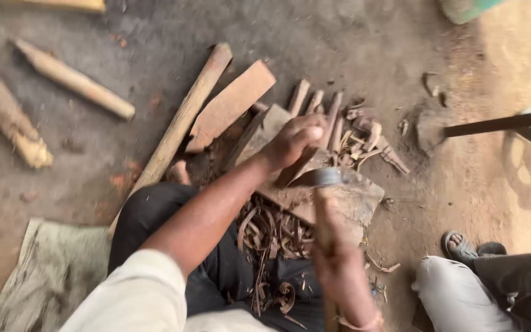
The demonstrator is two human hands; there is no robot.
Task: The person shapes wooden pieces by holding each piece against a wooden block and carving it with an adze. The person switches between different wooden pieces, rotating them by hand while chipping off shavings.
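Note:
My left hand (293, 142) holds a flat piece of wood (299, 169) upright on a worn chopping block (351, 200). My right hand (336, 249), blurred with motion, grips the wooden handle of an adze-like tool whose dark metal head (328, 177) is right at the wood piece, just below my left fingers. Curled wood shavings (271, 237) lie between my knees in front of the block.
A long round pole (179, 126), a flat plank (232, 104) and several short split sticks (314, 104) lie beyond the block. Two logs (72, 79) rest at the left. A sack (50, 276) lies at lower left. Another person's sandalled foot (459, 246) is at the right.

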